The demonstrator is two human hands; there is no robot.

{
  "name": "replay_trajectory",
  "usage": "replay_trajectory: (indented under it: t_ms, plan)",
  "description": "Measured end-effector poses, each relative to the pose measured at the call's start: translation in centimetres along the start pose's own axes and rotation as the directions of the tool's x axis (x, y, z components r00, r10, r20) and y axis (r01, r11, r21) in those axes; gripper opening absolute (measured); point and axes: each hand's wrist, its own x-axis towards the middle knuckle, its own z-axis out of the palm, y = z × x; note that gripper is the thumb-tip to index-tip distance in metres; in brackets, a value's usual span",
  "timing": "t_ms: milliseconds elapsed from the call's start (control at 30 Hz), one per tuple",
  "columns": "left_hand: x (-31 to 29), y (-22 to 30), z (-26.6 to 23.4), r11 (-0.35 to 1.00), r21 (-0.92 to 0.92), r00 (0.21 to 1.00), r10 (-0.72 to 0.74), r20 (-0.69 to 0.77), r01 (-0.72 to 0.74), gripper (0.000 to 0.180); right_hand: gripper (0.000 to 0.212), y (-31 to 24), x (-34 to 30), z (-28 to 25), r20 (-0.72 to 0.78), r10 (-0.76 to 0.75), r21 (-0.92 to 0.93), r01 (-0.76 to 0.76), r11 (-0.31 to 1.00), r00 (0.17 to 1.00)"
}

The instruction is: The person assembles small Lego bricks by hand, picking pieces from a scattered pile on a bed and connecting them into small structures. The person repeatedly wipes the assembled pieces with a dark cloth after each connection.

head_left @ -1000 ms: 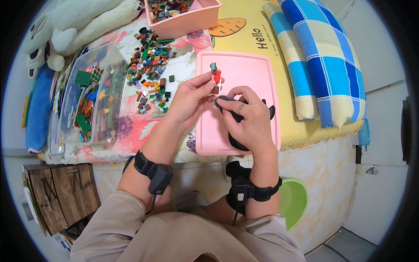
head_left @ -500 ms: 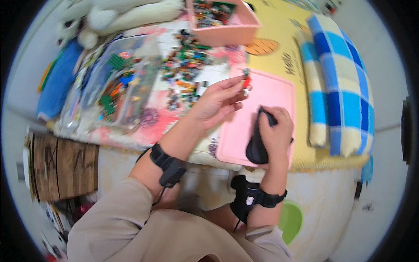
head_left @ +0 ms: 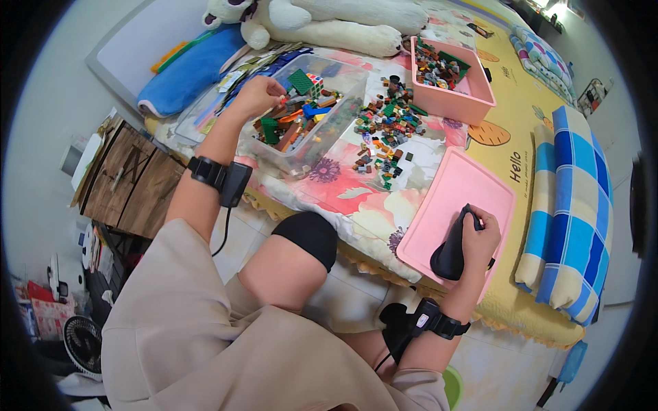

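Note:
My left hand (head_left: 259, 96) reaches over the far-left side of a clear plastic bin (head_left: 298, 164) of mixed toy bricks. Its fingers are pinched, and a small red toy piece (head_left: 283, 101) shows at their tips; the hand covers part of it. Inside the bin lie a green plate (head_left: 299, 81), a puzzle cube (head_left: 315, 82) and blue, orange and brown bricks. My right hand (head_left: 482, 238) grips the upper end of a soft black pouch (head_left: 449, 252). The pouch leans over a flat pink lid (head_left: 439, 198) near the bed's front edge.
Loose bricks (head_left: 391, 120) are spread between the clear bin and a pink box (head_left: 449, 103) of bricks. Checked cushions (head_left: 576, 212) line the right side. A white plush bear (head_left: 343, 41) and blue cushion (head_left: 192, 65) lie at the back left.
My left hand has moved left from above the pink lid to the clear bin, carrying the small red piece. My right hand still holds the black pouch. The view has shifted left.

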Motion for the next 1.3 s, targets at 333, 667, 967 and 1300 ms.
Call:
replay_trajectory:
  t_ms: [333,667,967,1300]
  plan:
    - [0.2,0.1,-2.1,0.943,0.315,0.981,0.151,-0.124,-0.105,0.027,0.023,0.1,-0.3,-0.7,0.009,0.010,0.024,-0.010,1.000,1.000]
    - [-3.7,14.7,16.2,0.902,-0.246,0.933,0.360,-0.026,-0.355,0.026,0.019,-0.4,-0.3,-0.1,-0.051,0.031,0.001,-0.031,1.000,0.998]
    - [7.1,13.2,23.0,0.958,-0.024,0.954,0.283,-0.096,-0.287,0.047,0.019,-1.5,-0.3,-0.5,-0.050,0.062,-0.014,-0.062,0.998,0.997]
    - [5.4,15.4,26.4,0.936,0.194,0.948,0.310,-0.066,-0.292,0.033,0.020,-2.8,-0.2,0.0,0.020,0.078,-0.013,-0.078,0.997,0.997]
